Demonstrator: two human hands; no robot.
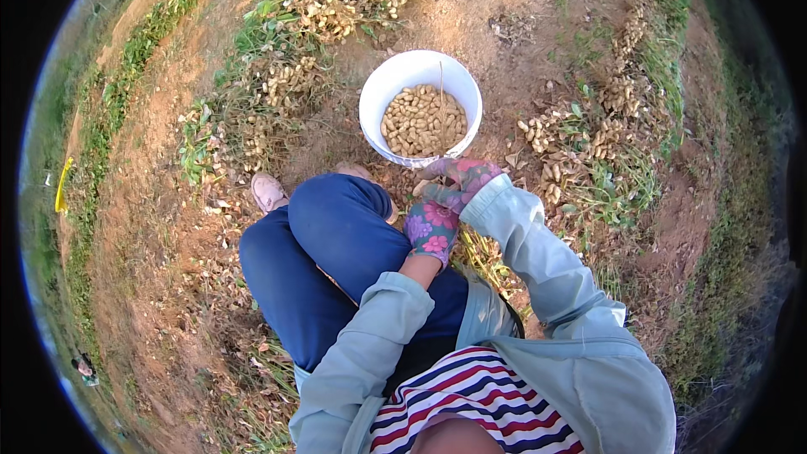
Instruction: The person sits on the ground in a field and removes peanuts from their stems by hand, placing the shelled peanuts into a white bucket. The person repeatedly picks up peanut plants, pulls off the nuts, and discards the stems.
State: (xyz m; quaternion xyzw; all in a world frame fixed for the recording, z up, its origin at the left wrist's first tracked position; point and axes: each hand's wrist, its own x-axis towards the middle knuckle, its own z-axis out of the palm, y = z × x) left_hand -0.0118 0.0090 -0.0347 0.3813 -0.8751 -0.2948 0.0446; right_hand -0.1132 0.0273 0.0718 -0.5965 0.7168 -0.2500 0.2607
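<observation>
A white plastic bucket (372, 101), partly filled with unshelled peanuts (419, 120), stands on the soil before my knees; a thin dry stem sticks up inside it. Both my hands wear flowered gloves and meet just below its near rim. My left hand (435, 227) is bent over my thigh, with its fingertips hidden near the other hand. My right hand (463, 180) lies against the bucket's lower rim with its fingers curled. A small pale thing, perhaps a peanut, shows by the fingers; which hand has it is unclear.
Pulled peanut plants with pods (328, 6) lie in a heap at the upper left. Another row of peanut plants (605, 132) lies to the right. Dry leaves and stems litter the ground around my shoes (268, 192). A yellow object (63, 186) and a person (84, 366) are at the far left.
</observation>
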